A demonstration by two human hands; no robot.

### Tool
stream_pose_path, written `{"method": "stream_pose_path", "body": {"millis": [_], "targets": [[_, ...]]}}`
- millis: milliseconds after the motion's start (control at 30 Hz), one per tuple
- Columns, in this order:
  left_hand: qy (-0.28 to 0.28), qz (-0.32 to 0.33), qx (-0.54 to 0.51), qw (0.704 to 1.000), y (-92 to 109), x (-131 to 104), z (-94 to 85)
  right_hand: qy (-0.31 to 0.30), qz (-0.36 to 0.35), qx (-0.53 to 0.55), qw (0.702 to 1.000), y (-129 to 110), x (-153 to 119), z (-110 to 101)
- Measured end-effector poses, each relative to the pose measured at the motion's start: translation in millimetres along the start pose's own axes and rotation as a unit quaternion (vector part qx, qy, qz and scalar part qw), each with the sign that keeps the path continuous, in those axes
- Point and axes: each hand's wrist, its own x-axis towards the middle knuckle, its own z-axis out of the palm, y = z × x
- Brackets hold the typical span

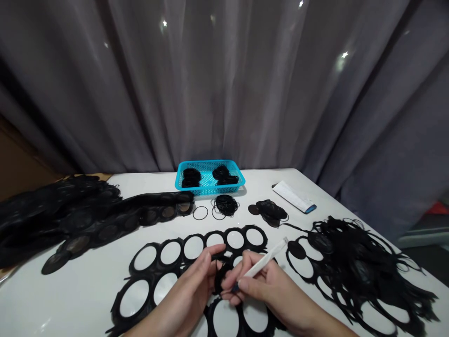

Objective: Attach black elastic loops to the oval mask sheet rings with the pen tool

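My left hand is curled round a piece of black rubber-like material, seen edge-on and partly hidden by the fingers. Pinched like a pen in my right hand is a slim tool with a white-wrapped handle. Its dark bluish tip points down at the black piece between both hands; the tip's kind is hidden. Beneath the hands lies a black sheet with rows of large round holes, flat on the white table.
A blue basket holding bundles of black rings stands at the back. Before it lies a heap of thin rings. Black discs, a white-wrapped flat item, tangled scraps and black sheets lie around.
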Motion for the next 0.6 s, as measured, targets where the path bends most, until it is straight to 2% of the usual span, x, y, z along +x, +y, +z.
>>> {"method": "stream_pose_path", "body": {"millis": [167,367,533,600], "targets": [[0.009,-0.013,-0.021,1.000,5,0,1.3,0.054,-0.014,0.017,0.998,-3,1,-2],[-0.051,-0.044,-0.071,0.995,10,1,2.5,0.097,-0.010,0.023,0.995,-5,2,-3],[-0.073,-0.054,-0.125,0.988,9,-1,2.8,0.120,-0.026,-0.036,0.992,-2,4,-8],[-0.057,-0.035,-0.088,0.994,17,0,1.8,0.151,-0.042,-0.058,0.986,0,4,-11]]}}
